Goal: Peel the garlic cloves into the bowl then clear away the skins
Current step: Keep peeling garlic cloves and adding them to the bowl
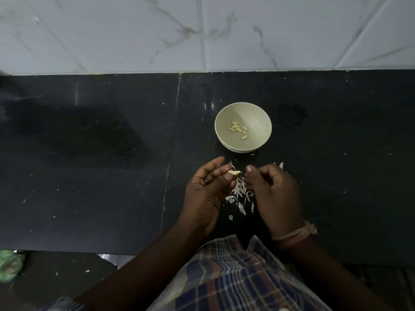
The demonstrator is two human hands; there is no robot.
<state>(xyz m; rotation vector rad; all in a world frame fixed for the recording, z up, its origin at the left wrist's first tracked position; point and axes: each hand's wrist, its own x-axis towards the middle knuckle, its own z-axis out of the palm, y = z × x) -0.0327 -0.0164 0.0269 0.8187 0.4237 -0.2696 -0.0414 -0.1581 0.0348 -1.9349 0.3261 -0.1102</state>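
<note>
A pale bowl (243, 127) stands on the black counter (89, 164) and holds several peeled garlic cloves (238, 129). Just in front of the bowl, my left hand (205, 194) pinches a pale garlic clove (234, 173) between thumb and fingertips. My right hand (272, 194) hovers close to the right of it with fingers curled; whether it holds a scrap of skin is hidden. A loose heap of white garlic skins (239, 195) lies on the counter between and below both hands.
A white marble-tiled wall (202, 32) rises behind the counter. The counter's front edge runs near my checked cloth (224, 277). A green object (10, 264) sits low at the left, below the counter edge. One more skin piece (281, 164) lies behind my right hand.
</note>
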